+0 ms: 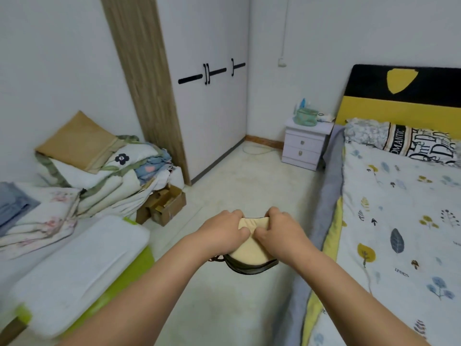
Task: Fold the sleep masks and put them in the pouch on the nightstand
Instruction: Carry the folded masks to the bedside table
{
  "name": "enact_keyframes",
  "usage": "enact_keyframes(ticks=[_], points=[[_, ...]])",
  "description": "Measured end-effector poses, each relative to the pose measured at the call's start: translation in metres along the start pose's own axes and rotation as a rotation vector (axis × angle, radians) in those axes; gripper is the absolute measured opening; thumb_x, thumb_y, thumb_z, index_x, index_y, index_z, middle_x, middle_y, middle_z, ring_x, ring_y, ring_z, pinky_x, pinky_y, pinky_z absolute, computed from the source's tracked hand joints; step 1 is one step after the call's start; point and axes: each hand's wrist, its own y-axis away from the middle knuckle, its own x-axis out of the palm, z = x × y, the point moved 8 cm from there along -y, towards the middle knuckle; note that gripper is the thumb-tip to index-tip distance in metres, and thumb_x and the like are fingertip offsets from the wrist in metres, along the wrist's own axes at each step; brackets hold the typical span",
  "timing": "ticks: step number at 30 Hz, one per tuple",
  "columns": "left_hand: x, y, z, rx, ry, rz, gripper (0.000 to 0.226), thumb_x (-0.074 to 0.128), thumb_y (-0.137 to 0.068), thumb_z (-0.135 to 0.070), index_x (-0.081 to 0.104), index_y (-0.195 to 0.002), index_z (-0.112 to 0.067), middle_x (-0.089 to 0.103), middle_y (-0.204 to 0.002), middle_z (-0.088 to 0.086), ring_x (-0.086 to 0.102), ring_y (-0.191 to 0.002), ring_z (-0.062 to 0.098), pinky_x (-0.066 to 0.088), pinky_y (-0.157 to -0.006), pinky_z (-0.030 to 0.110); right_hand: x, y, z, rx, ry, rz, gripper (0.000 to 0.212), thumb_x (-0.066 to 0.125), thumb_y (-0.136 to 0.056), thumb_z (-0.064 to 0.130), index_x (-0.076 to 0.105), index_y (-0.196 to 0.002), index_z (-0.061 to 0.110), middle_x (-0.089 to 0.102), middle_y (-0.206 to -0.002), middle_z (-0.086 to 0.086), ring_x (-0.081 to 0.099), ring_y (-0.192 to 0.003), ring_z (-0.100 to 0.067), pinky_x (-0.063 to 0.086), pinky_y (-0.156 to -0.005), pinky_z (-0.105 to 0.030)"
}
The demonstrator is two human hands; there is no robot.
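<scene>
Both hands are out in front over the floor, left hand and right hand each with the grip clamped on the same cream sleep mask, thumbs pressed together on top. The green pouch sits on the nightstand way off by the bed.

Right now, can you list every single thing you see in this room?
sleep mask: one, cream with dark edge, held in both hands above the floor
pouch: one, green, on the nightstand
nightstand: one, pale lilac, beside the bed
bottles: count unclear, behind the pouch
wardrobe: one, white, far wall
bed: one, leaf-print sheet, right
pillows: two, patterned, at the headboard
bedding pile: one, mixed colours, left
cardboard box: one, brown, floor
left hand: one, gripping the mask
right hand: one, gripping the mask
</scene>
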Motion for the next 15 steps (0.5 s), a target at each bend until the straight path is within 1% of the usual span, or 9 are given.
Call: enact_keyframes(ticks=[4,6,8,10,12,15], points=[[-0.029,-0.016,0.045,0.017,-0.031,-0.005,0.041,0.041,-0.087,-0.032,0.046,-0.125,-0.019,0.052,-0.125,0.013,0.052,-0.112,0.031,0.042,-0.086,0.036,0.022,-0.022,0.043,0.005,-0.013,-0.012,0.034,0.048,-0.085,0.027,0.048,-0.115,0.010,0.053,-0.117,-0.015,0.054,-0.107,-0.035,0.043,-0.086,-0.034],[-0.039,-0.025,0.058,0.029,-0.025,0.002,0.041,0.041,-0.087,-0.032,0.046,-0.125,-0.018,0.053,-0.125,0.013,0.052,-0.112,0.031,0.043,-0.087,0.036,0.029,-0.033,0.056,0.010,-0.002,-0.017,0.034,0.048,-0.086,0.027,0.048,-0.115,0.010,0.053,-0.117,-0.015,0.054,-0.107,-0.035,0.043,-0.086,-0.034],[-0.046,-0.037,0.068,0.044,-0.010,0.004,0.042,0.041,-0.086,-0.031,0.047,-0.125,-0.018,0.054,-0.124,0.014,0.053,-0.112,0.031,0.044,-0.090,0.038,0.032,-0.047,0.065,0.023,0.001,-0.021,0.035,0.048,-0.085,0.027,0.048,-0.115,0.010,0.053,-0.117,-0.016,0.053,-0.108,-0.035,0.043,-0.087,-0.034],[-0.053,-0.052,0.074,0.061,0.000,0.003,0.041,0.041,-0.086,-0.030,0.047,-0.124,-0.017,0.055,-0.123,0.014,0.053,-0.112,0.030,0.043,-0.089,0.037,0.032,-0.062,0.071,0.037,-0.003,-0.027,0.034,0.048,-0.085,0.026,0.048,-0.115,0.010,0.052,-0.117,-0.016,0.053,-0.109,-0.035,0.043,-0.088,-0.034],[-0.059,-0.070,0.078,0.073,-0.004,0.003,0.041,0.041,-0.086,-0.031,0.047,-0.125,-0.018,0.054,-0.124,0.013,0.052,-0.113,0.030,0.043,-0.088,0.036,0.030,-0.079,0.076,0.041,0.001,-0.036,0.034,0.048,-0.085,0.026,0.049,-0.114,0.010,0.053,-0.117,-0.016,0.053,-0.108,-0.034,0.044,-0.088,-0.035],[-0.068,-0.102,0.081,0.088,-0.012,0.004,0.042,0.040,-0.086,-0.032,0.046,-0.126,-0.018,0.054,-0.125,0.013,0.052,-0.114,0.031,0.042,-0.091,0.037,0.026,-0.111,0.080,0.041,0.003,-0.051,0.034,0.048,-0.085,0.027,0.049,-0.115,0.010,0.053,-0.117,-0.016,0.054,-0.108,-0.034,0.044,-0.087,-0.034]])
